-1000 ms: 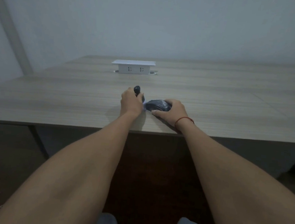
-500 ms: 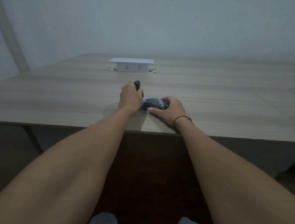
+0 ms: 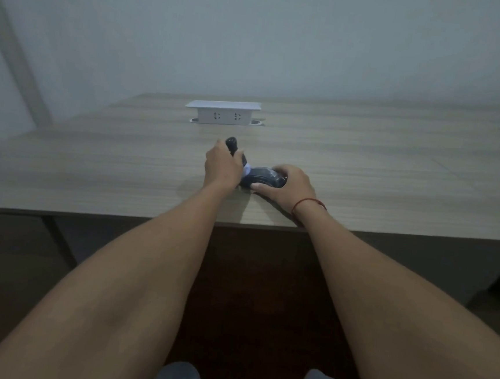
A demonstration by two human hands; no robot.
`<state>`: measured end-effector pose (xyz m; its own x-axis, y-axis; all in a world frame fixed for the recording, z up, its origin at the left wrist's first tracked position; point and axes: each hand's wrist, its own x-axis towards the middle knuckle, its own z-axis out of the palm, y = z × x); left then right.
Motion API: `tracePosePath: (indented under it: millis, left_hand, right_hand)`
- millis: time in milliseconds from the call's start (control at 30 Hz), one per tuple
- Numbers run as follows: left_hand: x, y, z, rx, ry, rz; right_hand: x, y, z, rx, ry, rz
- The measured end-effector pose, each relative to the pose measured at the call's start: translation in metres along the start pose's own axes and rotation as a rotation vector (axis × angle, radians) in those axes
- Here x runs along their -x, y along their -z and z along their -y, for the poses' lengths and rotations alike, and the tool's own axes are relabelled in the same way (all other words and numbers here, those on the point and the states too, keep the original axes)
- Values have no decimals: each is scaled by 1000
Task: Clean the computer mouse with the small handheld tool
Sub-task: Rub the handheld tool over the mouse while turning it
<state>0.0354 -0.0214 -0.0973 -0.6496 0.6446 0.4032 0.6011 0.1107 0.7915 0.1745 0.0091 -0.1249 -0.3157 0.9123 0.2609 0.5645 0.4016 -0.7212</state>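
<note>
I see my left hand (image 3: 223,166) wrapped around the small handheld tool (image 3: 234,149), a dark stick-like piece whose upper end pokes out above the knuckles and leans away toward the far side of the worktop (image 3: 365,169). Its lower end carries something pale (image 3: 247,169) that meets the left end of the computer mouse (image 3: 262,177) — whether that pale bit is a brush or a pad, I cannot tell at this blur. My right hand (image 3: 288,186) clamps the mouse from the right side, fingers (image 3: 280,171) curled over its far edge and the thumb (image 3: 258,187) pressed along its near edge, so the dark shell shows only between the two hands. The mouse sits on the wood-grain worktop, close to the near edge and roughly in the middle of my view. A thin red cord (image 3: 306,203) circles my right wrist. Farther back, well apart from the hands, a white socket box (image 3: 223,115) stands raised out of the worktop, its lid flat on top and two outlets facing me. Both forearms reach straight out from the bottom of the view — bare, no sleeves.
</note>
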Motion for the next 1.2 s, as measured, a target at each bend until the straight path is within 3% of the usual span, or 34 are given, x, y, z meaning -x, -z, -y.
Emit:
tracePosePath:
  millis: [233, 433, 600, 733, 800, 967, 1033, 1200]
  left_hand:
    - [-2, 12, 17, 90, 87, -9]
    - [-5, 16, 19, 213, 176, -2]
    - [2, 10, 15, 305, 202, 93]
    - [4, 4, 13, 116, 174, 2]
    - [6, 2, 14, 131, 230, -5]
    - [10, 15, 19, 497, 310, 382]
    - [11, 19, 17, 538, 306, 424]
    - [10, 0, 12, 312, 284, 73]
  right_hand:
    - [1, 1, 5, 57, -68, -113]
    - [1, 2, 5, -6, -60, -77]
    - [0, -2, 8, 1, -117, -133]
    - [1, -3, 7, 2, -119, -133]
    - [1, -3, 5, 4, -119, -141]
    - [-3, -3, 7, 34, -151, -204]
    - [-2, -4, 8, 31, -153, -211]
    - [-1, -7, 7, 7, -146, -205]
